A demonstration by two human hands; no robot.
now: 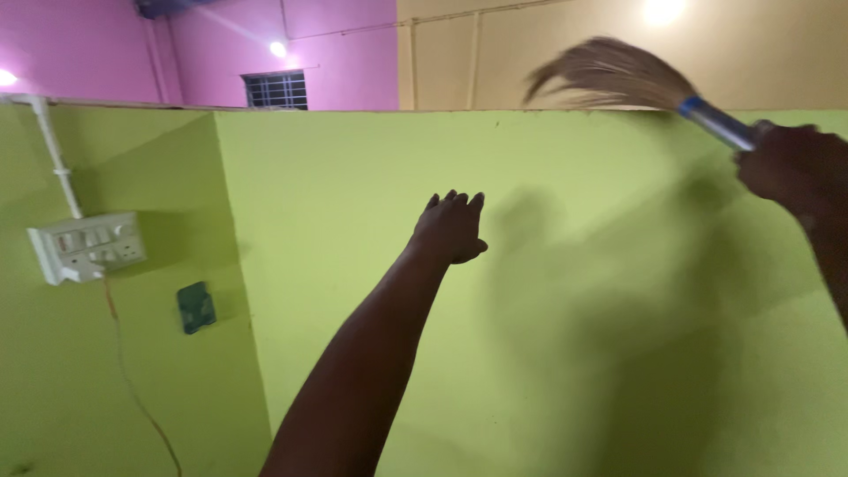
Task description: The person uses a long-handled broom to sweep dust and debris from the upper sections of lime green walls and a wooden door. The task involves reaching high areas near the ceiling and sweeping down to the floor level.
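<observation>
My right hand (791, 168) is raised at the upper right and grips the blue and silver handle of a grass broom (618, 75). Its tan bristles fan out to the left along the top edge of a lime green partition wall (574, 309). My left hand (452, 228) is stretched forward with the fingers together, flat against or very close to that green wall near its middle. It holds nothing. Shadows of the arm and broom fall on the wall to the right.
A white switchboard (87, 247) with a pipe above it and a thin hanging wire is on the left green wall, beside a small green object (195, 306). Beyond the partition top are pink and beige walls, a barred window (276, 90) and bright lamps.
</observation>
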